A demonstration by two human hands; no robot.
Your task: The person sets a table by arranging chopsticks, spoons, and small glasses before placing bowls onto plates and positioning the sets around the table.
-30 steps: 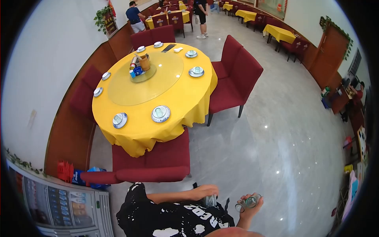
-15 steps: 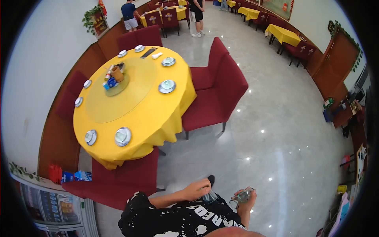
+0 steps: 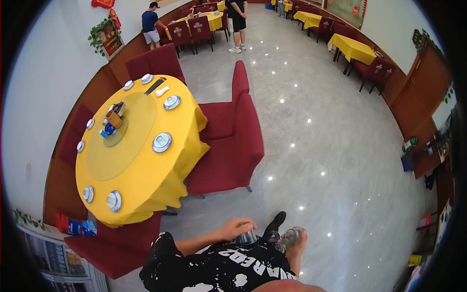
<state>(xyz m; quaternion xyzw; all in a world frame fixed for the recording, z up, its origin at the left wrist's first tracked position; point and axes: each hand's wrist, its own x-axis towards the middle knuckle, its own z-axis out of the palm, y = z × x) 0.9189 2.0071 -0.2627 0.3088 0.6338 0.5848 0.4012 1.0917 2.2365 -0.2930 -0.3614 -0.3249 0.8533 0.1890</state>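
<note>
In front of my body, my left hand [image 3: 237,228] is closed over a clear drinking glass [image 3: 246,238], gripping it from above. My right hand [image 3: 297,246], a little to the right, is wrapped round clear drinking glasses [image 3: 291,237]; there seem to be two, but their overlap is hard to make out. Both hands are over my black patterned shirt and are apart from the furniture. To the left stands a round table with a yellow tablecloth [image 3: 146,192], set with several bowls on saucers, such as the place setting [image 3: 114,200] at its near edge.
Red chairs [image 3: 221,158] stand along the table's right side, with another red chair [image 3: 121,243] at the near side. A glass-door fridge [image 3: 58,258] is at lower left. Grey tiled floor [image 3: 311,160] runs ahead to further tables and two people [image 3: 238,22] [image 3: 151,27] at the back.
My view has shifted forward and to the right, so the round table and chairs sit further left and lower. A foot now shows further ahead. Both hands keep hold of the glasses.
</note>
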